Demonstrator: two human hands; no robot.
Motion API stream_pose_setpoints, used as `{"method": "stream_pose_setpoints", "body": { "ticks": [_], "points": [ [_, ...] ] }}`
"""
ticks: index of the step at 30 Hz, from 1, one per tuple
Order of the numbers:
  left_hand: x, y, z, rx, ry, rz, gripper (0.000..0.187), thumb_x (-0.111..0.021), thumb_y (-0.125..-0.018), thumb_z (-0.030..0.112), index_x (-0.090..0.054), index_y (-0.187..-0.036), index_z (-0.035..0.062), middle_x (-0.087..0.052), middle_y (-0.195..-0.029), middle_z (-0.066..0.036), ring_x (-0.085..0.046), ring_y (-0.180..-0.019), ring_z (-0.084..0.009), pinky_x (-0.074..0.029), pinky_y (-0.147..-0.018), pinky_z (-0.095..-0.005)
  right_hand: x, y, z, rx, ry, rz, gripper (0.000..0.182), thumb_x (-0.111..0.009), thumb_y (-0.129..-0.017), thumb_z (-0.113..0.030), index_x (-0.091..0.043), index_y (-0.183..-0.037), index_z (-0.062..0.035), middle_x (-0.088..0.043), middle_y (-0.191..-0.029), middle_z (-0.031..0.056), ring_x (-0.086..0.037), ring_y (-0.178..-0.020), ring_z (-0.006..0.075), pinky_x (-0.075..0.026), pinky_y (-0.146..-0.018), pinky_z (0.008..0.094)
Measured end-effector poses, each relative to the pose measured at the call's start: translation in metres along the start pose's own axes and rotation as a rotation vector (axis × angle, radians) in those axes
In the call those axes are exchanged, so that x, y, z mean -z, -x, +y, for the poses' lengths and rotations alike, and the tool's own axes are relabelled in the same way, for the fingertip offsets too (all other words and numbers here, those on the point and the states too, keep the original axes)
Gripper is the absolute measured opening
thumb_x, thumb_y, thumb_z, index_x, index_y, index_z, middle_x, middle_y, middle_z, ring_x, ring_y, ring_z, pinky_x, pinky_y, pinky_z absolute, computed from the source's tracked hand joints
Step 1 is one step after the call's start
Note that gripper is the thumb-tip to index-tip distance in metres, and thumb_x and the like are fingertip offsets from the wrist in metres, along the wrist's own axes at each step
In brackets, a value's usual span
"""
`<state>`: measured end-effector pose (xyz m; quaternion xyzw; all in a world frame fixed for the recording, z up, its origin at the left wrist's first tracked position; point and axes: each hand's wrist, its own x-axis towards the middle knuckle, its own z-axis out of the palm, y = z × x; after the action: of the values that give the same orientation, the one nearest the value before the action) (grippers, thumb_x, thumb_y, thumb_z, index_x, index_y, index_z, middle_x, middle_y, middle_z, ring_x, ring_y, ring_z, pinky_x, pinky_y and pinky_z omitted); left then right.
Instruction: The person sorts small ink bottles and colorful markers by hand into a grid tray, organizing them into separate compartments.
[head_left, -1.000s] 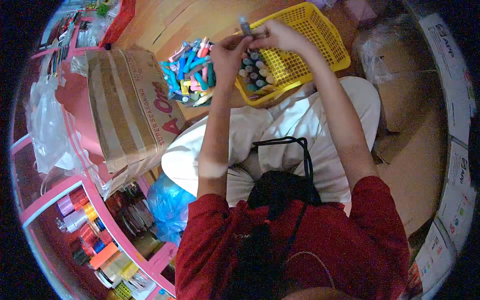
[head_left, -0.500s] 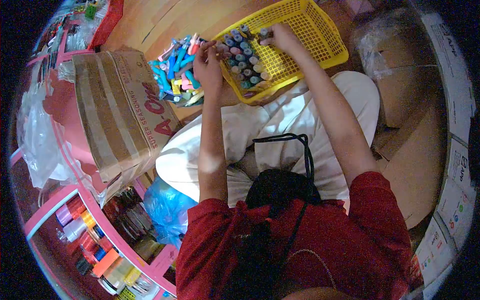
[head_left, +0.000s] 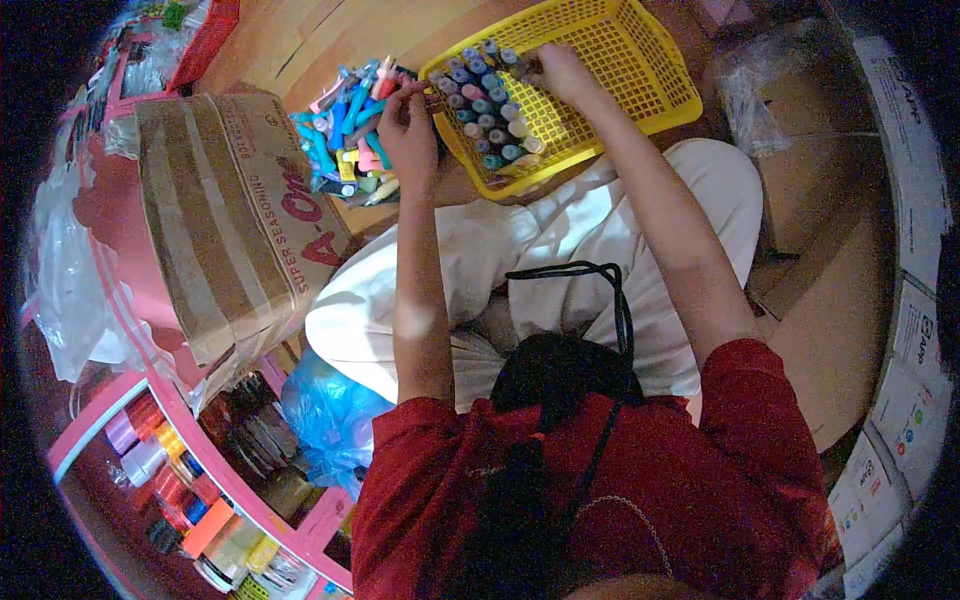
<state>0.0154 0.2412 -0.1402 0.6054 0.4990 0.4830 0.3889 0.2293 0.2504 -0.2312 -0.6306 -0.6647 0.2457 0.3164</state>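
Note:
My right hand reaches into the yellow plastic basket. Its fingers are closed at a small capped bottle at the right end of the back row. Beside it, several small bottles with grey, blue, pink and green caps stand upright in close rows in the basket's left part. My left hand is held between the basket and a container of colourful pens or markers. Its fingers are pinched near a reddish piece; what they hold, if anything, is hard to make out.
To the left stands a taped cardboard box. A blue plastic bag lies by my left knee. Pink shelving with ribbon spools fills the lower left. At right are clear plastic wrap and white cartons.
My right hand has shifted slightly, and the bottle at its fingertips has moved left, closer to the rows. My left hand has stayed near the pens. The view has moved slightly.

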Motion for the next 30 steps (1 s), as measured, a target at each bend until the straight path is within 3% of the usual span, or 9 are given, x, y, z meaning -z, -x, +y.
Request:
{"method": "stream_pose_setpoints", "body": {
  "ticks": [5,8,11,14,17,20,30],
  "points": [
    [0.005,-0.001,-0.006,0.035,0.037,-0.018,0.016,-0.05,-0.087,0.008,-0.059,-0.093,-0.0045,-0.062,-0.083,-0.009,-0.059,-0.073,-0.0132,-0.047,-0.067,-0.0241,0.008,0.0,-0.01,-0.008,0.077,-0.008,0.026,-0.069,-0.069,-0.007,-0.063,-0.094,-0.0028,-0.063,-0.09,0.016,-0.061,-0.083,0.0304,-0.048,-0.076,0.0379],
    [0.008,-0.002,-0.005,0.037,0.006,-0.014,0.016,-0.049,-0.087,0.006,-0.059,-0.094,-0.0045,-0.062,-0.082,-0.009,-0.059,-0.073,-0.0132,-0.047,-0.067,-0.0241,-0.006,-0.002,-0.003,-0.023,-0.016,0.13,0.024,-0.07,-0.068,-0.007,-0.064,-0.091,-0.0034,-0.063,-0.09,0.0158,-0.061,-0.083,0.0314,-0.048,-0.076,0.0379],
    [0.012,-0.002,-0.006,0.043,-0.012,-0.024,0.016,-0.048,-0.086,0.005,-0.058,-0.094,-0.0047,-0.062,-0.08,-0.008,-0.059,-0.073,-0.0132,-0.047,-0.067,-0.024,-0.005,-0.004,-0.002,0.009,0.005,0.051,0.026,-0.071,-0.066,-0.01,-0.064,-0.09,-0.0035,-0.062,-0.092,0.0168,-0.06,-0.086,0.0317,-0.047,-0.076,0.0391],
    [0.01,0.0,-0.001,0.059,-0.016,-0.016,0.016,-0.048,-0.086,0.005,-0.058,-0.094,-0.0048,-0.061,-0.08,-0.008,-0.058,-0.073,-0.013,-0.047,-0.067,-0.0238,-0.006,-0.002,-0.005,0.016,-0.037,0.104,0.027,-0.072,-0.066,-0.014,-0.063,-0.089,-0.0034,-0.062,-0.089,0.0174,-0.059,-0.085,0.033,-0.047,-0.075,0.0402],
    [0.009,0.0,-0.005,0.069,0.008,-0.011,0.016,-0.048,-0.086,0.005,-0.058,-0.094,-0.0046,-0.062,-0.08,-0.008,-0.058,-0.073,-0.0128,-0.047,-0.067,-0.0234,-0.014,-0.002,-0.002,0.057,0.177,0.176,0.025,-0.071,-0.067,-0.015,-0.063,-0.087,-0.0028,-0.062,-0.085,0.0172,-0.059,-0.082,0.0339,-0.047,-0.074,0.0414],
    [0.009,0.001,-0.003,0.066,-0.034,-0.024,0.016,-0.048,-0.086,0.006,-0.058,-0.094,-0.0044,-0.062,-0.081,-0.008,-0.059,-0.074,-0.0125,-0.047,-0.067,-0.023,-0.016,-0.001,-0.005,0.018,0.174,0.227,0.023,-0.07,-0.068,-0.015,-0.062,-0.085,-0.0022,-0.062,-0.081,0.0169,-0.06,-0.079,0.0339,-0.047,-0.072,0.042],
    [0.012,0.004,0.001,0.041,-0.031,-0.011,0.015,-0.049,-0.087,0.006,-0.058,-0.093,-0.004,-0.063,-0.083,-0.007,-0.058,-0.073,-0.011,-0.045,-0.067,-0.022,-0.008,-0.007,-0.004,-0.008,-0.001,0.068,0.019,-0.069,-0.068,-0.008,-0.061,-0.084,-0.0008,-0.063,-0.081,0.0157,-0.061,-0.079,0.0324,-0.048,-0.071,0.0402]
  ]
}}
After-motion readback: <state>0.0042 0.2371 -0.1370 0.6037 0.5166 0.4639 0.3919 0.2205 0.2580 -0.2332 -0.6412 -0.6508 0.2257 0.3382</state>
